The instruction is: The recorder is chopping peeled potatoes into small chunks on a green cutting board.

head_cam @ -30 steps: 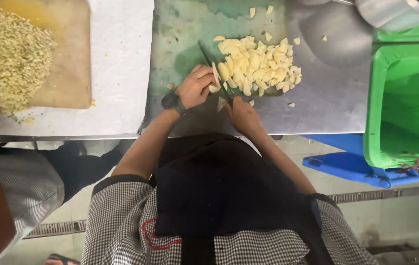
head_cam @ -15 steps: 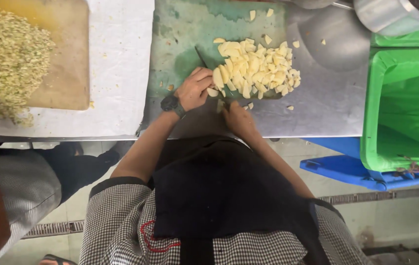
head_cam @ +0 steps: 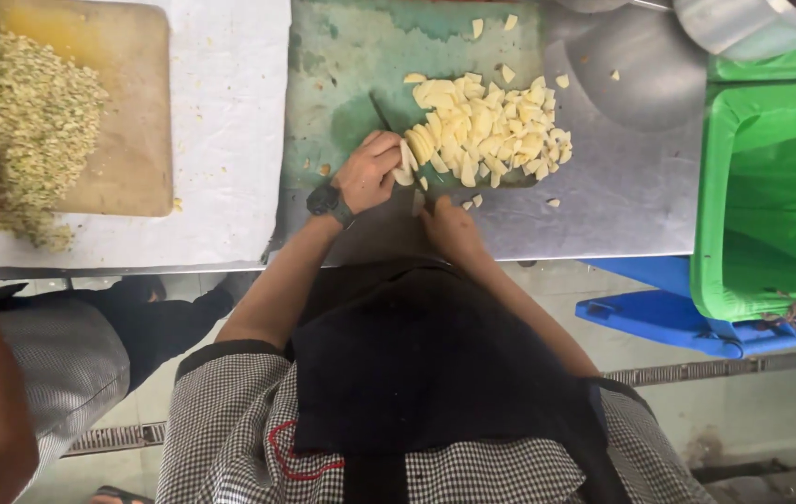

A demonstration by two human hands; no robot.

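My left hand pins pale slices; my right hand clenches a knife. Fingertips near blade risk cuts.

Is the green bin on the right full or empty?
Mostly empty, as far as it shows: the green bin's inner walls and floor are bare, with only a few dark scraps in its near corner. Its far end is out of view.

Short checked black-and-white sleeves; dark apron over the front; black wristwatch on the left wrist.
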